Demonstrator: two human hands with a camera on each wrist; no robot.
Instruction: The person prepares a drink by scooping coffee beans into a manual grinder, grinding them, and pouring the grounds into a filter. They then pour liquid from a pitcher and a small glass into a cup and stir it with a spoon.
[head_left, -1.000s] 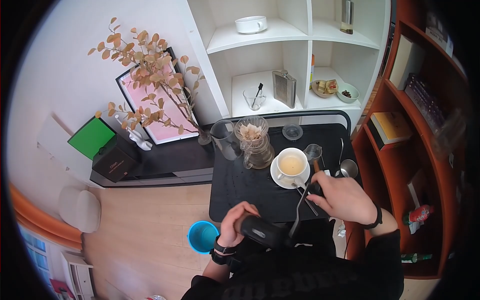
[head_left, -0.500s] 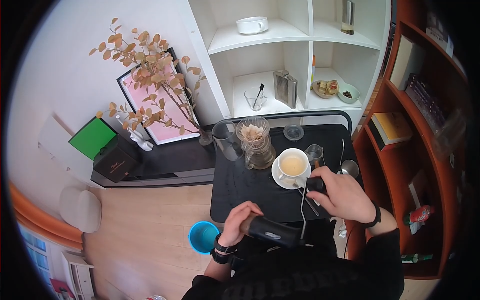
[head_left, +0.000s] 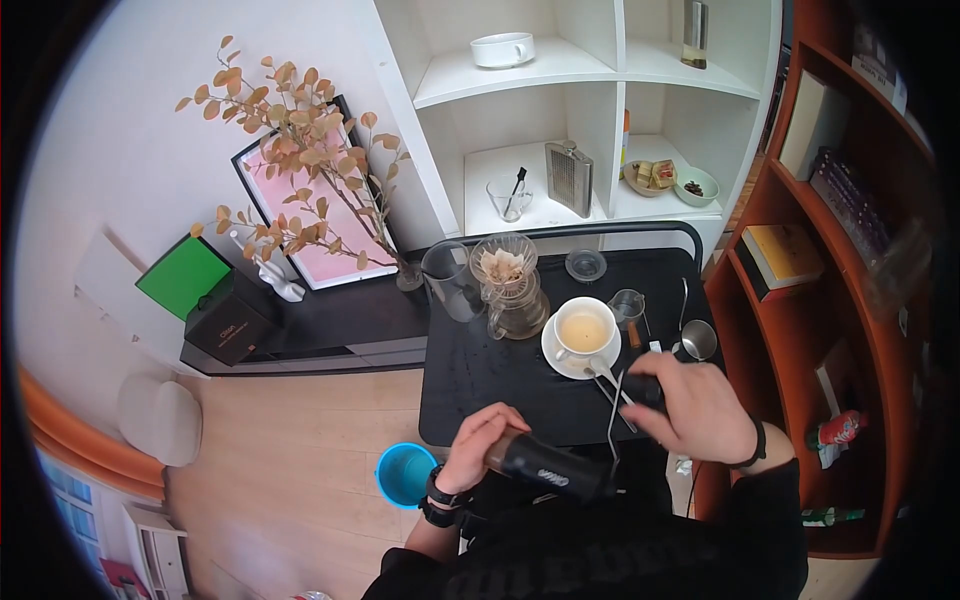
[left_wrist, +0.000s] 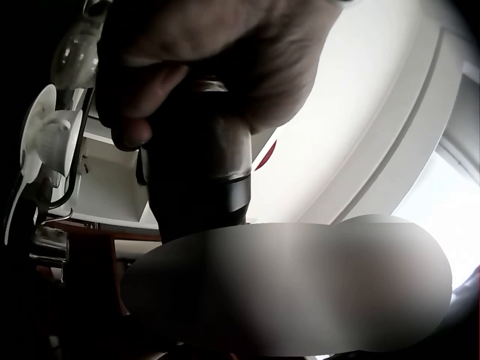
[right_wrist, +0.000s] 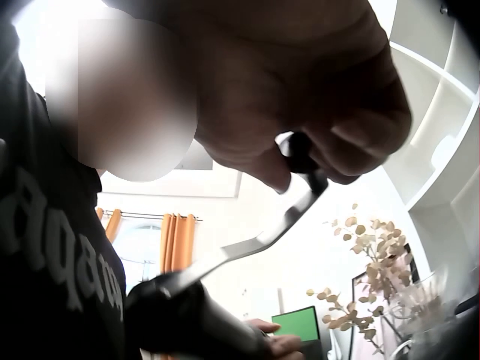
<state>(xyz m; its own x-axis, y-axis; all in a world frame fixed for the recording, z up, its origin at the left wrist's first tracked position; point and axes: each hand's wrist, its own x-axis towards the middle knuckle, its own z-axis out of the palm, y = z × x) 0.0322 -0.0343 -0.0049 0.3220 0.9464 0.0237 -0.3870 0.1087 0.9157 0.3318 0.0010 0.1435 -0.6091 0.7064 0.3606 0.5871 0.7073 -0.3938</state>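
A black hand coffee grinder lies tilted on its side in front of the person's body. My left hand grips its body near the brown end, fingers wrapped round it. From its other end runs a bent metal crank arm, plain to see in the right wrist view as a silver crank. My right hand holds the crank's black knob between thumb and fingers. Beyond the hands, a white cup of pale brown liquid stands on a saucer with a spoon.
On the black cart top stand a glass server with a dripper and used filter, a tinted glass container, a small glass pitcher and a metal cup. A blue bin is on the floor. Shelves rise behind and at right.
My right hand has moved round with the knob, up at first and then back down and right, swinging the crank arm. The left hand keeps its grip, with the grinder shifting slightly.
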